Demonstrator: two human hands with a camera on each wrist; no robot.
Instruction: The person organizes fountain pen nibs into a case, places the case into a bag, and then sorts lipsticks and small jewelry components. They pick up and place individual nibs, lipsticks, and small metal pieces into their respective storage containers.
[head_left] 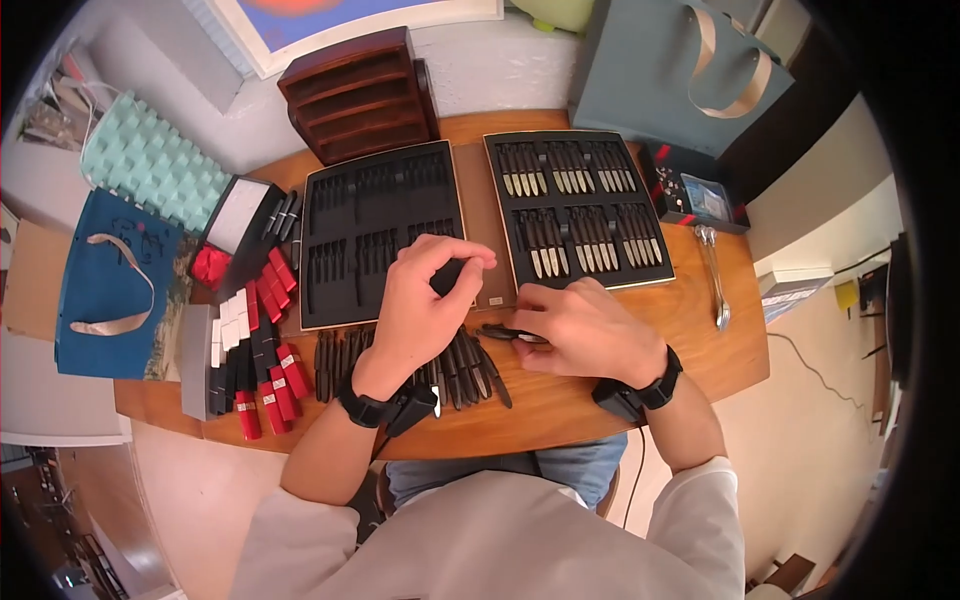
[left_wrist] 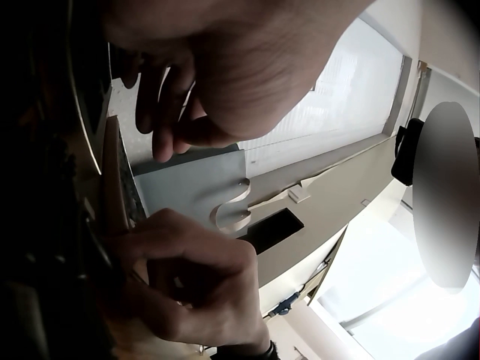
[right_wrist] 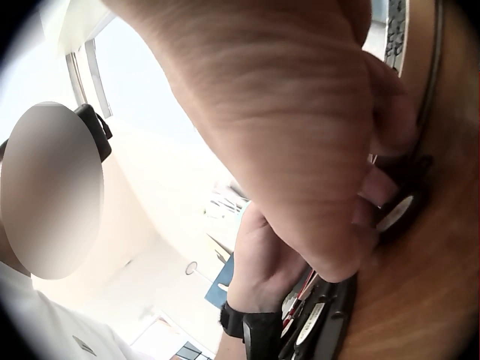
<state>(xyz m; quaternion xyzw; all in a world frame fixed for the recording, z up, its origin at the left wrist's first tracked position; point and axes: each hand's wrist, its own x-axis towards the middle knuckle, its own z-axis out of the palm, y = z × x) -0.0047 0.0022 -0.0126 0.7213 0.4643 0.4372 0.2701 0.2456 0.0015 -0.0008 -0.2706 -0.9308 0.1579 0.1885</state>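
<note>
Wooden table [head_left: 700, 365] | dark pieces [head_left: 466, 374] (partly behind left hand [head_left: 422, 305]) | red boxes [head_left: 290, 372] alongside

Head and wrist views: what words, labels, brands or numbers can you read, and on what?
None is readable.
Blue bag: faint marks, blurred.
Red boxes: pale labels, too small.
Brown strip: white label, too small.
Dark pieces: pale marks, blurred.
White shirt: chest mark, blurred.

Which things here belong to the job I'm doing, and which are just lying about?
Probably the job:
- dark piece in your right hand
- loose dark cutlery
- left tray, right tray

Probably lying about:
- wooden rack
- blue bag
- grey bag
- silver utensils
</note>
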